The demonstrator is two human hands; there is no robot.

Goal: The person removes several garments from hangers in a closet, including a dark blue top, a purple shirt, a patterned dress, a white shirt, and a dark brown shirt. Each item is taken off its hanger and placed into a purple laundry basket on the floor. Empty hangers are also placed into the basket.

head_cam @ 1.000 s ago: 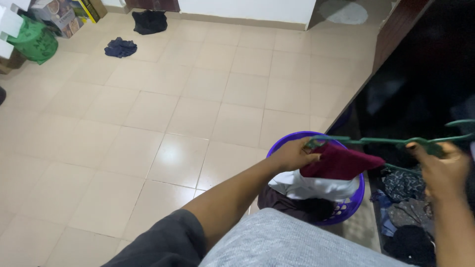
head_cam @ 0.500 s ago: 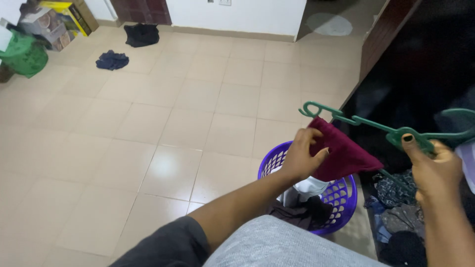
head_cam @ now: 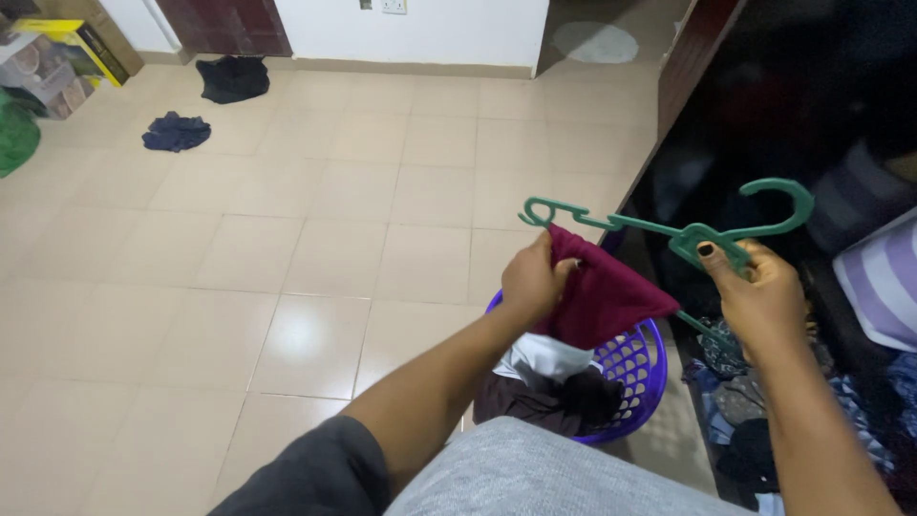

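Note:
My right hand (head_cam: 759, 296) grips a green plastic hanger (head_cam: 669, 225) near its hook, holding it out over the floor. A maroon garment (head_cam: 602, 296) hangs from the hanger's left end. My left hand (head_cam: 530, 282) pinches the top of that garment just under the hanger's left tip. Below both hands stands a purple laundry basket (head_cam: 640, 368) with white and dark clothes inside.
A dark open wardrobe (head_cam: 793, 115) fills the right side, with a pile of clothes (head_cam: 755, 411) on its floor and a striped purple item (head_cam: 884, 282). Two dark garments (head_cam: 177, 131) (head_cam: 232, 76) lie on the beige tiles at the far left, near boxes (head_cam: 57, 57).
The hanger and garment have risen and tilted, its hook now up at the right. My left hand has slid up along the garment. The view has shifted right.

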